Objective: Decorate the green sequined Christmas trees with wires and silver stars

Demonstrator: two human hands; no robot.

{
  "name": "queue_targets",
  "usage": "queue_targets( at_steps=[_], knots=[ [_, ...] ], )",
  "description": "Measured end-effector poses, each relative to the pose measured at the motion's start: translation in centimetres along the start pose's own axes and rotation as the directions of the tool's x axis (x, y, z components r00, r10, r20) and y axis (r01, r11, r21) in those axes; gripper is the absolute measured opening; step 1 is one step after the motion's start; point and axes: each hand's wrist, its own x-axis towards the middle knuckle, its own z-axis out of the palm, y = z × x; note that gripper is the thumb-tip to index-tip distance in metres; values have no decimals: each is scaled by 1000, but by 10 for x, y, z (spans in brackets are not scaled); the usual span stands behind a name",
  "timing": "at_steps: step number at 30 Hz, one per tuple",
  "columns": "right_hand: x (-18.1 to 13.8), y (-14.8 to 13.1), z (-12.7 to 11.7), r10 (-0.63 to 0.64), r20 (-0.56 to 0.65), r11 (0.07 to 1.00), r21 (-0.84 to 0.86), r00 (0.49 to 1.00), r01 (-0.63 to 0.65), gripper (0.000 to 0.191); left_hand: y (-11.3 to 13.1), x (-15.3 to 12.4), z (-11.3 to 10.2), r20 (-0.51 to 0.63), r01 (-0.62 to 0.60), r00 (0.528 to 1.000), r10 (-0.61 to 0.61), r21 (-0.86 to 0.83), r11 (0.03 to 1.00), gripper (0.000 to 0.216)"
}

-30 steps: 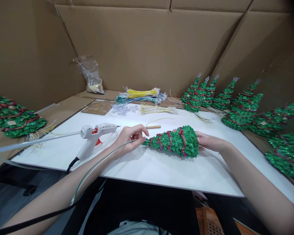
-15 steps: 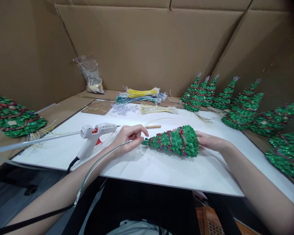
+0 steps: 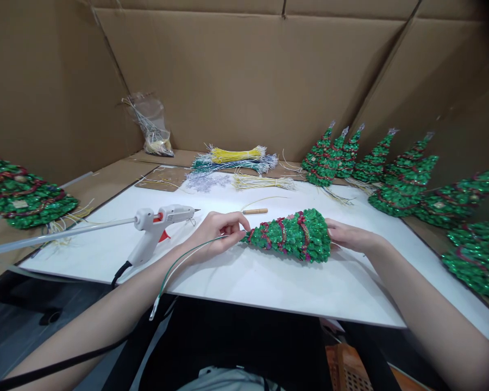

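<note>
A small green tinsel Christmas tree (image 3: 293, 236) with red garland lies on its side above the white board, its tip pointing left. My left hand (image 3: 224, 231) is closed at that tip, thumb and index finger pinching a green and a white wire (image 3: 179, 260). The wires trail back over my left forearm to a white connector end. My right hand (image 3: 350, 236) holds the tree by its base; its fingertips are hidden behind or inside the base. A thin pale wire shows under the right hand.
A white glue gun (image 3: 158, 228) with a long glue stick rests left of my left hand. Behind lie a wooden-handled tool (image 3: 255, 211) and wire bundles (image 3: 236, 155). Several finished-looking trees (image 3: 407, 184) line the right; another tree (image 3: 24, 195) stands left. Cardboard walls (image 3: 244, 70) enclose the board.
My left hand has shifted slightly right, closing over the tree's tip. The wires' loose connector end has moved right and up, closer to the tree. My right hand and the tree stay put.
</note>
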Motion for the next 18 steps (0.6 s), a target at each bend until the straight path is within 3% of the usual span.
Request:
queue_targets(
  at_steps=[5, 11, 18],
  knots=[
    [0, -3, 1, -4, 11, 1000, -13, 1000, 4, 64, 0, -2, -3, 19, -10, 1000, 11, -19, 1000, 16],
    [1, -8, 3, -25, 39, 1000, -10, 999, 26, 61, -4, -4, -3, -64, -15, 998, 10, -78, 997, 19],
    [0, -4, 1, -34, 38, 999, -10, 999, 34, 58, -2, -2, -1, 8, -6, 1000, 7, -41, 999, 18]
  ],
)
